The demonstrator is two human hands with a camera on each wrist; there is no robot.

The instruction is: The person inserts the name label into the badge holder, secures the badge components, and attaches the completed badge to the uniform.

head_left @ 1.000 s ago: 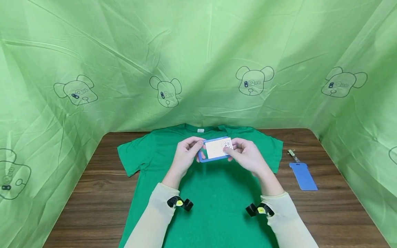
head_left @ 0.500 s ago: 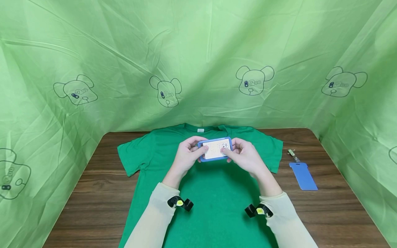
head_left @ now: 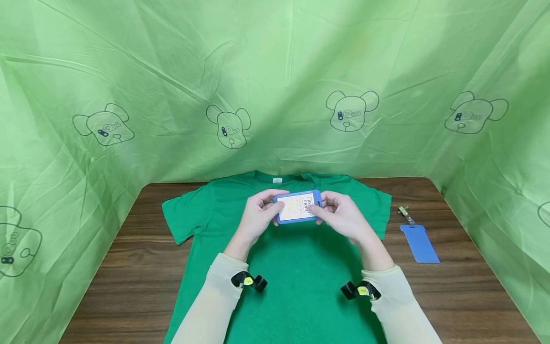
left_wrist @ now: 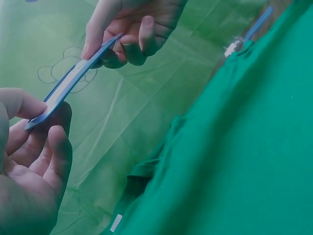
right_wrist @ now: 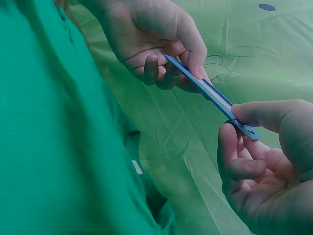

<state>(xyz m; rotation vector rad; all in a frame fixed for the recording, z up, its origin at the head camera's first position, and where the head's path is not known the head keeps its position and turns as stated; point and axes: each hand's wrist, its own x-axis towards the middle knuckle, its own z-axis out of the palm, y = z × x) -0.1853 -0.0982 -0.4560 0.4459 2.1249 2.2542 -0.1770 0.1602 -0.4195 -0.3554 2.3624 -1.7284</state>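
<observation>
A blue badge holder (head_left: 318,197) is held sideways above the green T-shirt (head_left: 296,277), with a white ID card (head_left: 292,208) lying inside its frame. My left hand (head_left: 256,212) pinches the holder's left end, thumb on the card's face and fingers behind. At the slotted right end, my right hand (head_left: 341,214) pinches it the same way, thumb pressing near the printed "ID CARD" letters. Both wrist views show the holder edge-on and thin, the slot end (right_wrist: 251,132) by the right thumb. The other fingers of both hands curl loosely underneath.
The T-shirt lies spread over a brown wooden table (head_left: 142,277), collar tag (head_left: 277,180) at the back. To the right rests a blue plastic badge piece (head_left: 421,244) with a metal clip (head_left: 404,212). A green cloth (head_left: 283,57) with bear drawings surrounds the table.
The ID card has slid left into the blue holder; earlier its right end overlapped the holder's right edge. The left thumb has come onto the card. Both hands stay in about the same place.
</observation>
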